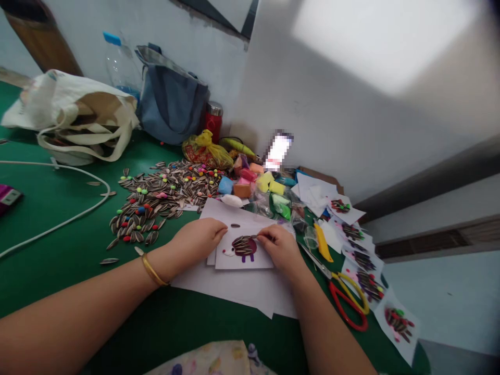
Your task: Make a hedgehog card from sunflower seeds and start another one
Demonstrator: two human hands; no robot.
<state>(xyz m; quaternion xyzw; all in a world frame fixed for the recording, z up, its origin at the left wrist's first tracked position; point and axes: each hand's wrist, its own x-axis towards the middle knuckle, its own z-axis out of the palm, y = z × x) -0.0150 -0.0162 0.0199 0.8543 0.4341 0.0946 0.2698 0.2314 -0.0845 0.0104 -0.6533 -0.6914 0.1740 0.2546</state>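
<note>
A small white card (250,259) lies on white paper sheets (242,286) on the green table. On it sits a purple clay figure covered with striped sunflower seeds (244,245). My left hand (197,240), with a gold bangle on the wrist, rests curled on the card's left edge and holds it down. My right hand (279,245) pinches at the figure's right side, its fingertips pressed together on a seed. One loose seed (235,225) lies just above the card.
A heap of sunflower seeds with coloured clay balls (160,200) lies to the left. Coloured clay blocks (250,182), red-and-yellow scissors (347,297), a yellow tool (323,244) and finished seed cards (367,260) are at the right. Bags (78,120), a bottle (121,65) and a white cable (58,224) stand behind.
</note>
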